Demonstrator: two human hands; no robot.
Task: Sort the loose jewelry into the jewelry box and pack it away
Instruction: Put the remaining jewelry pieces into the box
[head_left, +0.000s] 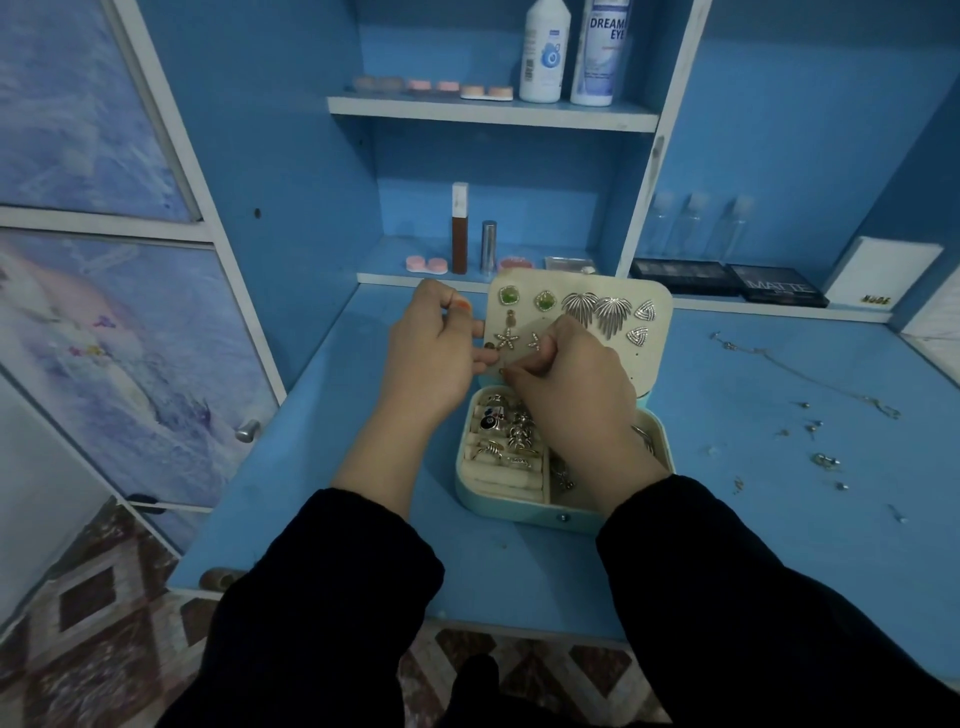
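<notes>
Jewelry box (519, 506) sits open on the desk (363, 467), and the sorting looks well along: rings (498, 421) fill its rolls and earrings are pinned to the upright panel (657, 332). The left hand (431, 358) grips the panel's left edge, while the right hand (576, 389) pinches a starfish earring (535, 341) against it. A chain (810, 376) and studs (826, 460) lie loose to the right, and the box is not yet closed.

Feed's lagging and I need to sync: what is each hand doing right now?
Left hand: grips the left edge of the earring panel.
Right hand: pinches a starfish earring against that panel.
</notes>
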